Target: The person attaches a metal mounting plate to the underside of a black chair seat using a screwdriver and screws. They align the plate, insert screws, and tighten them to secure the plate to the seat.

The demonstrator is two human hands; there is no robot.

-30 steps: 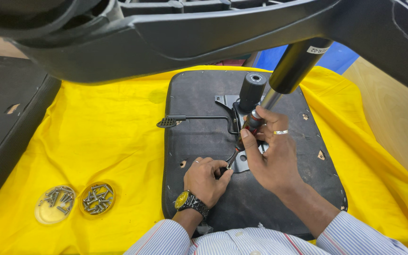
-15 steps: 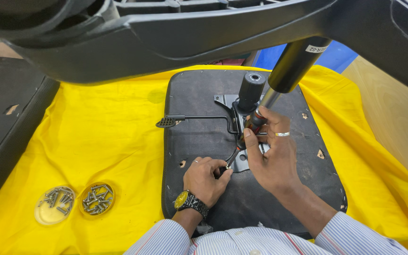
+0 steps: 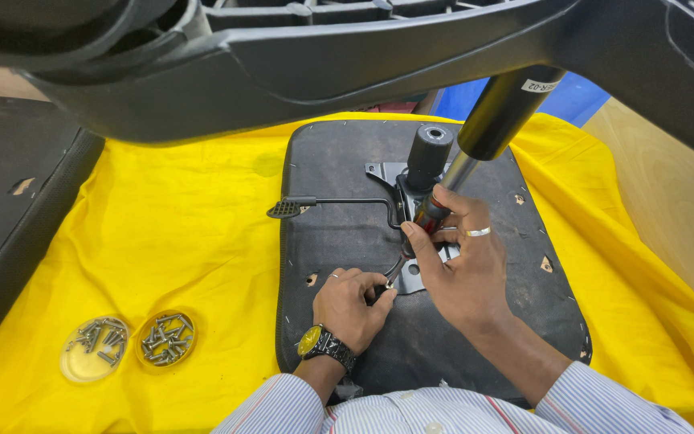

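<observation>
light: bright, even, from above | shadows: soft, beneath dark chair base [image 3: 347, 56] and hands | glare: faint sheen on yellow cloth [image 3: 178, 241] | focus: sharp centre, near chair base blurred | distortion: wide-angle bending at edges

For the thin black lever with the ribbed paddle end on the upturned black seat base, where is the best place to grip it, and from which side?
Probably the ribbed paddle end of the thin black lever, approached from the yellow-cloth side. It juts past the black seat base edge with free space around it, whereas the rod's inner end runs under the mounting bracket near the right hand.
</observation>
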